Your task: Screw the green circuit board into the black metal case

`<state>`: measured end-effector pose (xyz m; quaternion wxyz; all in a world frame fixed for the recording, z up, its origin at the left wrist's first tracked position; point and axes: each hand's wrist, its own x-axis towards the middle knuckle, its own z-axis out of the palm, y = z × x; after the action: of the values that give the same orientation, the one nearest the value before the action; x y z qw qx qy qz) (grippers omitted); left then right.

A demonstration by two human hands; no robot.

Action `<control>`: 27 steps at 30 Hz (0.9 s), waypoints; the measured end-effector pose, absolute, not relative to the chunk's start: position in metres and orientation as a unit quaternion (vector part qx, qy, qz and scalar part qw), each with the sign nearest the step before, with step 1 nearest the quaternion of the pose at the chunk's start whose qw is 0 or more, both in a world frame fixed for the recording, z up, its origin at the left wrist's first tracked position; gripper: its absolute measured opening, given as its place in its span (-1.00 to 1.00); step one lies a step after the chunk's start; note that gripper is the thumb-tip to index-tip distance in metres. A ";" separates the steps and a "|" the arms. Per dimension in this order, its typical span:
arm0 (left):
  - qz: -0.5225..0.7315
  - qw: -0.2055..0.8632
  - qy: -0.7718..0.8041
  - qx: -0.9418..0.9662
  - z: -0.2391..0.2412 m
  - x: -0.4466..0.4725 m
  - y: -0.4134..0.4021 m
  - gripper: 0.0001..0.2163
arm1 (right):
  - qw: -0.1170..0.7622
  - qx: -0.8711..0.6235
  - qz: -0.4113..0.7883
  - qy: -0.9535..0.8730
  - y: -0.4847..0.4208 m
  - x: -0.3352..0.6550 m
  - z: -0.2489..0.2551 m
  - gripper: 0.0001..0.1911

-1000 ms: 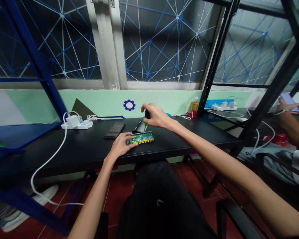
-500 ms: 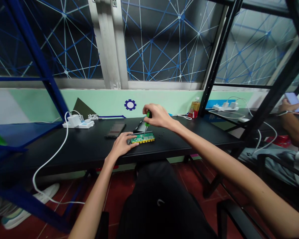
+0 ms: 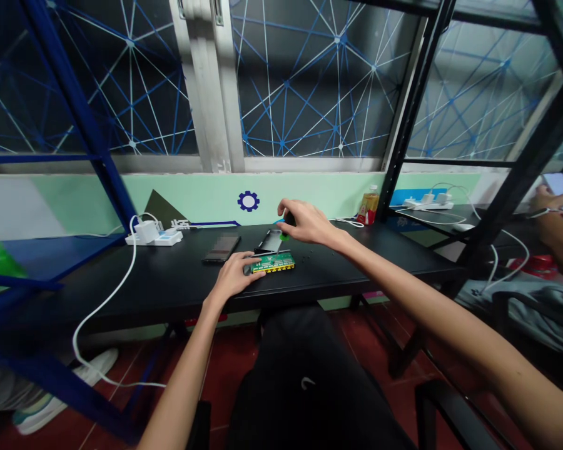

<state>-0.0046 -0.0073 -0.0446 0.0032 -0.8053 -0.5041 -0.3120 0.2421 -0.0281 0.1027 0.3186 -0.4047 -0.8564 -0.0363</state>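
Note:
A green circuit board [image 3: 273,263] with a yellow front edge lies on the black table [image 3: 169,281]. My left hand [image 3: 235,274] rests on the table with its fingers pressed on the board's left end. My right hand [image 3: 307,222] hovers just behind the board, fingers curled round a green-and-black screwdriver [image 3: 286,228] whose handle barely shows. A dark metal case part [image 3: 268,240] lies behind the board, under my right hand.
A phone [image 3: 222,248] lies face up left of the board. A white power strip [image 3: 154,236] with a cable sits at the back left, a drink bottle [image 3: 368,207] at the back right. Another person holds a phone [image 3: 559,184] at the far right. Blue and black shelf frames flank the table.
My right hand has lifted the screwdriver tip off the board and moved back toward the case part. My left hand stays on the board. The view shifted slightly.

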 end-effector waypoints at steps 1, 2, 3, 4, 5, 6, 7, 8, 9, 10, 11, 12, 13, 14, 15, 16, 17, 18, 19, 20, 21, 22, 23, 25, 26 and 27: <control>-0.311 0.002 -0.505 -0.805 -0.044 -0.004 -0.008 -0.65 | 0.319 -0.404 -0.034 -0.857 -0.029 0.243 0.102 -0.79; -0.309 0.002 -0.507 -0.805 -0.043 -0.004 -0.008 -0.64 | 0.320 -0.400 -0.032 -0.859 -0.029 0.243 0.102 -0.79; -0.308 0.001 -0.509 -0.804 -0.043 -0.004 -0.008 -0.64 | 0.320 -0.394 -0.031 -0.861 -0.029 0.244 0.102 -0.78; -0.306 0.001 -0.509 -0.804 -0.043 -0.004 -0.008 -0.64 | 0.319 -0.390 -0.032 -0.863 -0.029 0.244 0.101 -0.75; -0.305 0.001 -0.510 -0.804 -0.043 -0.004 -0.008 -0.64 | 0.316 -0.389 -0.035 -0.865 -0.029 0.244 0.101 -0.73; -0.305 0.002 -0.510 -0.804 -0.043 -0.004 -0.008 -0.65 | 0.312 -0.391 -0.039 -0.865 -0.028 0.243 0.101 -0.73; -0.306 0.002 -0.509 -0.804 -0.043 -0.004 -0.008 -0.65 | 0.308 -0.395 -0.043 -0.864 -0.027 0.243 0.100 -0.75; -0.308 0.003 -0.508 -0.804 -0.043 -0.004 -0.008 -0.65 | 0.306 -0.397 -0.047 -0.864 -0.026 0.243 0.100 -0.78; -0.309 0.004 -0.507 -0.804 -0.043 -0.004 -0.007 -0.66 | 0.305 -0.396 -0.050 -0.865 -0.025 0.242 0.099 -0.81; -0.311 0.005 -0.506 -0.805 -0.044 -0.004 -0.007 -0.66 | 0.307 -0.393 -0.053 -0.865 -0.024 0.241 0.098 -0.83; -0.311 0.005 -0.505 -0.805 -0.044 -0.004 -0.007 -0.66 | 0.312 -0.389 -0.056 -0.865 -0.023 0.241 0.097 -0.84; -0.312 0.005 -0.504 -0.805 -0.044 -0.005 -0.007 -0.65 | 0.319 -0.386 -0.057 -0.864 -0.023 0.240 0.095 -0.84; -0.312 0.005 -0.504 -0.805 -0.044 -0.005 -0.007 -0.65 | 0.327 -0.385 -0.057 -0.861 -0.022 0.239 0.094 -0.84; -0.313 0.005 -0.504 -0.805 -0.044 -0.005 -0.007 -0.65 | 0.336 -0.387 -0.056 -0.857 -0.022 0.239 0.093 -0.84; -0.313 0.005 -0.505 -0.804 -0.045 -0.005 -0.006 -0.65 | 0.345 -0.391 -0.053 -0.852 -0.022 0.239 0.091 -0.84; -0.314 0.005 -0.504 -0.804 -0.045 -0.005 -0.006 -0.66 | 0.354 -0.395 -0.047 -0.846 -0.022 0.239 0.090 -0.84; -0.314 0.005 -0.503 -0.805 -0.045 -0.005 -0.006 -0.66 | 0.364 -0.398 -0.040 -0.841 -0.021 0.239 0.088 -0.84; -0.314 0.004 -0.502 -0.806 -0.046 -0.006 -0.005 -0.66 | 0.373 -0.400 -0.032 -0.837 -0.021 0.240 0.087 -0.84; -0.313 0.004 -0.501 -0.807 -0.046 -0.006 -0.005 -0.66 | 0.382 -0.400 -0.024 -0.833 -0.020 0.241 0.085 -0.84; -0.313 0.004 -0.500 -0.807 -0.046 -0.005 -0.005 -0.65 | 0.392 -0.398 -0.017 -0.830 -0.018 0.243 0.084 -0.85; -0.312 0.004 -0.500 -0.808 -0.046 -0.005 -0.005 -0.65 | 0.401 -0.394 -0.010 -0.827 -0.017 0.245 0.083 -0.86; -0.311 0.005 -0.501 -0.808 -0.046 -0.005 -0.006 -0.65 | 0.411 -0.388 -0.004 -0.825 -0.016 0.247 0.082 -0.86; -0.310 0.006 -0.502 -0.807 -0.046 -0.005 -0.006 -0.65 | 0.420 -0.381 0.001 -0.824 -0.015 0.249 0.081 -0.87; -0.308 0.007 -0.505 -0.807 -0.045 -0.004 -0.007 -0.65 | 0.434 -0.369 0.008 -0.822 -0.013 0.253 0.080 -0.88; -0.307 0.006 -0.506 -0.806 -0.045 -0.004 -0.007 -0.65 | 0.439 -0.366 0.010 -0.820 -0.012 0.255 0.080 -0.89; -0.307 0.005 -0.506 -0.806 -0.045 -0.004 -0.008 -0.65 | 0.443 -0.366 0.012 -0.819 -0.012 0.257 0.080 -0.89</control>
<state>-0.0041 -0.0077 -0.0446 0.0045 -0.8058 -0.5065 -0.3068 0.2568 -0.0116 0.0800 0.4427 -0.3657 -0.8186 0.0116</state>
